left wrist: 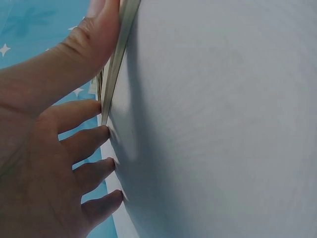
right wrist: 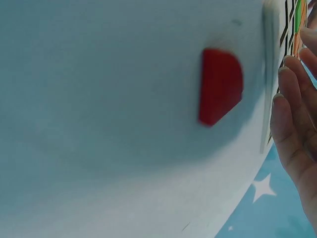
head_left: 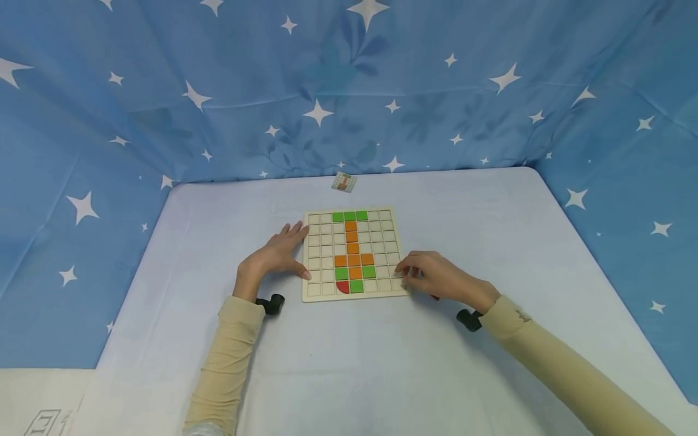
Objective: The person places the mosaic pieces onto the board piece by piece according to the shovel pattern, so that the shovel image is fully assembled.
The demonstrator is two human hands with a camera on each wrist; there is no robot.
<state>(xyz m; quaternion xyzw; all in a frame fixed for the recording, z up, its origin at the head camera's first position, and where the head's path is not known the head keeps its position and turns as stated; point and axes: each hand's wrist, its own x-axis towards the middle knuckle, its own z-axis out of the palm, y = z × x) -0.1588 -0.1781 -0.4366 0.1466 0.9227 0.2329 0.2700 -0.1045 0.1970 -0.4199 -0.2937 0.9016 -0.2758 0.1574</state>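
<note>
A square wooden grid board [head_left: 313, 290] lies on the white table, with green tiles [head_left: 341, 274] and orange tiles [head_left: 352, 237] set in its middle columns. One red quarter-circle tile [head_left: 343, 287] sits in the bottom row. My left hand [head_left: 277, 253] rests spread at the board's left edge, thumb and fingers touching it. Over the lower right edge hovers my right hand [head_left: 436, 275], its fingers loosely bent; no piece shows between them. Close under that hand, a loose red tile [right wrist: 220, 87] with a rounded side lies on the table beside the board; in the head view the hand mostly hides it.
A small picture card [head_left: 344, 181] with a similar coloured pattern lies behind the board near the table's back edge. Blue star-patterned cloth [head_left: 316, 79] surrounds the white table [head_left: 349, 363] at the back and sides. Dark wrist-camera mounts [head_left: 274, 304] sit beside both wrists.
</note>
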